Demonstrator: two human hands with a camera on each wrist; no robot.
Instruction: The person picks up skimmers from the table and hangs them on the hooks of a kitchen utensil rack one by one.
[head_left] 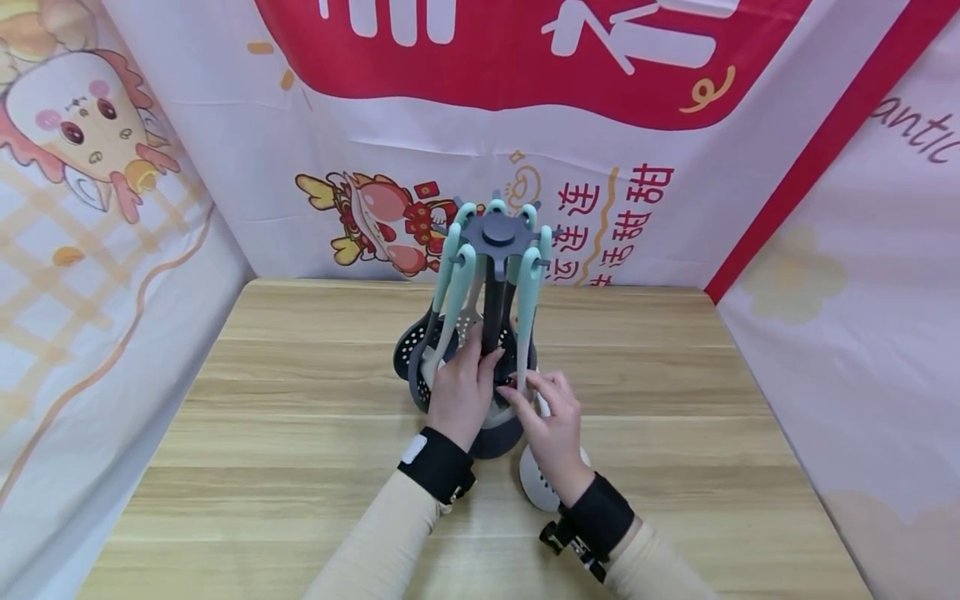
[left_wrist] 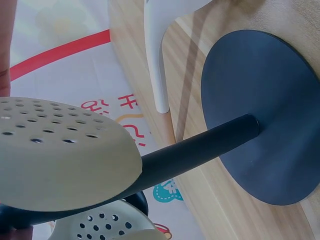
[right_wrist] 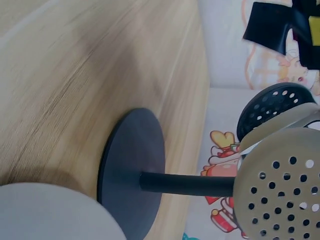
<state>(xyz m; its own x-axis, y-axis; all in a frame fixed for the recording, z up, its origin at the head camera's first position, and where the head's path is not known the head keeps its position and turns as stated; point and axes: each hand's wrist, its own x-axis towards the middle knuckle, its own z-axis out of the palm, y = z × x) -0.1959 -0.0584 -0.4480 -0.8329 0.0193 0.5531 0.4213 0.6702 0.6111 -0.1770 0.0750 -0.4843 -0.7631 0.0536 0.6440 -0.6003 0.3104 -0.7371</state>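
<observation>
A dark grey utensil stand (head_left: 497,237) holds several kitchen tools by their mint-green handles around its top. My left hand (head_left: 461,392) grips its pole (left_wrist: 200,155) partway down. At the right side of the stand, my right hand (head_left: 551,425) pinches the pale lower shaft of a hanging skimmer (right_wrist: 280,185), whose beige head is pierced with round holes. The skimmer's handle (head_left: 529,283) is up at the stand's top. Under my right wrist lies a white slotted utensil (head_left: 536,483) on the table, partly hidden by that hand.
The stand's round base (left_wrist: 265,115) rests on the wooden table (head_left: 300,467). Dark perforated heads (head_left: 411,346) hang on the stand's left side. Printed cloth (head_left: 480,142) closes off the back and both sides.
</observation>
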